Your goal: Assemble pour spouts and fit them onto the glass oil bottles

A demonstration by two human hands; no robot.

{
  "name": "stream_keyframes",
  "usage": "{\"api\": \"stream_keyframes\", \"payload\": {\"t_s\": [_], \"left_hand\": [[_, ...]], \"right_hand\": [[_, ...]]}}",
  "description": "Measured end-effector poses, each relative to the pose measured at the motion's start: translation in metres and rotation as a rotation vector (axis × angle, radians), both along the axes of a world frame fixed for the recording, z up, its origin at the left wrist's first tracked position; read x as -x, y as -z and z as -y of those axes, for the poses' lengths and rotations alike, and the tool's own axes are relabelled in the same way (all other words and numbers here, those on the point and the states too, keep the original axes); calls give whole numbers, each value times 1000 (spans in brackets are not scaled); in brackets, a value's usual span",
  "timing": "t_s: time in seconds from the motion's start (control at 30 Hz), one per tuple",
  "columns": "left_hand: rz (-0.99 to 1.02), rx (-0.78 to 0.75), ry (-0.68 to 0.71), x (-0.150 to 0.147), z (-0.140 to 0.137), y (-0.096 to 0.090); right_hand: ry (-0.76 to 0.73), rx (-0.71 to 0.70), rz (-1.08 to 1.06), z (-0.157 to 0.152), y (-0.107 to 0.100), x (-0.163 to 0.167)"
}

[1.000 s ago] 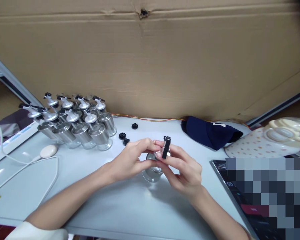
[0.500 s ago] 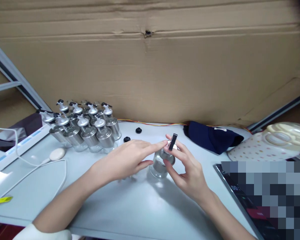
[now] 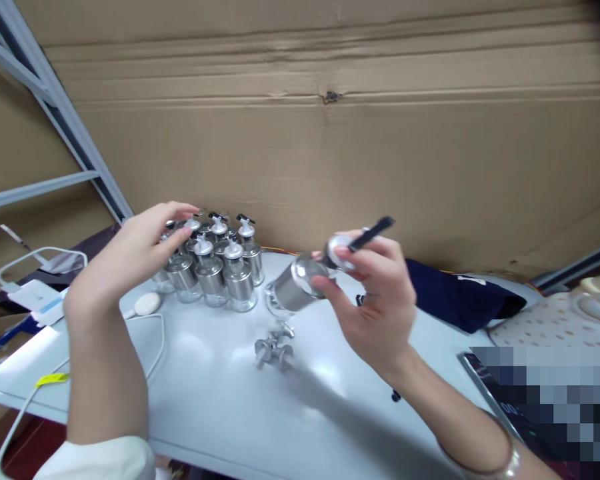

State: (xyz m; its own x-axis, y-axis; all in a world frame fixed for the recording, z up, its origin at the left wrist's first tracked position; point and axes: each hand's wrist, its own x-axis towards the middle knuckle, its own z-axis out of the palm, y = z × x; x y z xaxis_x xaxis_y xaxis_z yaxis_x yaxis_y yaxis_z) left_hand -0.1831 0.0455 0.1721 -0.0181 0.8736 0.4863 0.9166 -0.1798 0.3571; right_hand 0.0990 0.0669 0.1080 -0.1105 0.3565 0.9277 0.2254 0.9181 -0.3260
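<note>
Bottle (image 3: 293,283) just right of the bottle cluster (image 3: 211,279), which is my landmark for everything. Relation I'd say counts most: it sits between the cluster and the right hand (image 3: 377,310), tilted, long axis slanting from the base on the cluster side up to the silver top (image 3: 341,252) on the far side. Right hand is clearly the nearer one; the left is over at the cluster.

Right hand pose: reaching in from the cluster's right, fingers curled round the top and neck, thumb on the glass shoulder, so I call it pinching the bottle. Black lever (image 3: 373,233) pokes out above the fingers, pointing away from the cluster. Base looks lifted on its near edge or clear of the table (image 3: 215,407) (one camera only, I can't tell which from my end).

Left hand (image 3: 135,247): raised over the cluster's left part, wrist bent, forearm upright, palm down, fingers stretched, thumb apart. Spread, and I see nothing in it; contact with a bottle there, can't tell.

Rest, fast: loose metal spouts (image 3: 266,350) on the table, nearer the wearer than the cluster and right of it. White disc (image 3: 147,304) at the cluster's front left. Navy cap (image 3: 445,293) well right of the cluster, past the right hand.
</note>
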Motion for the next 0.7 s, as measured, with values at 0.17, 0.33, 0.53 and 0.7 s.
{"api": "stream_keyframes", "payload": {"t_s": [0.17,0.33,0.53,0.7], "left_hand": [[12,260,5,15,-18,15],[-8,329,35,14,-26,19],[-70,300,26,15,-29,19],[-114,264,24,17,-37,25]], "right_hand": [[-93,-29,112,-12,9,57],[-94,101,276,-27,23,90],[-72,192,494,-47,33,105],[-129,201,489,-72,57,108]]}}
